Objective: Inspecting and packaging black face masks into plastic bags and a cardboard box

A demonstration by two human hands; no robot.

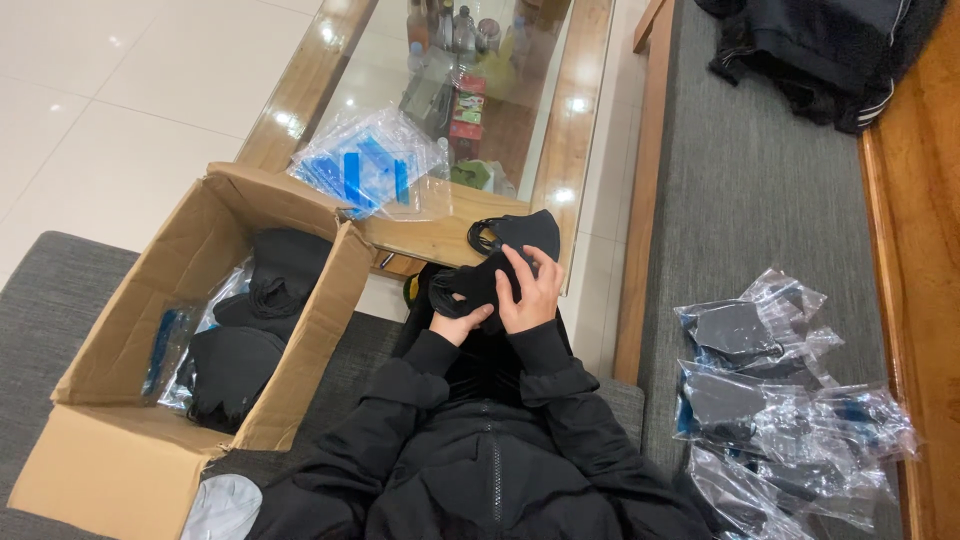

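**Two hands hold a black mask**

A person sits on a grey couch (760,190) and looks down at both hands. The right hand (530,290) holds a black mask (505,255) up in front of the chest. Its fingers (522,268) lie spread over the front of the mask and grasp it. The left hand (462,322) is under the mask, touching it. Its fingers are curled around the lower edge, partly hidden by the mask. The mask's ear loops (482,235) stick up at the top.

To the person's left stands an open box (130,400) made of brown card. More black masks (255,320) are piled inside it, with some clear bags beside them.

In front of the hands is a bench (575,120) with a glass top and a wood rim. A pile of clear bags with blue strips (370,170) lies on its near end. Bottles and small packs show under the glass.

On the couch to the person's right lies a heap of packed masks (780,400) in clear bags. Dark clothes (820,50) lie farther back on the couch. The floor (130,90) is white tile.
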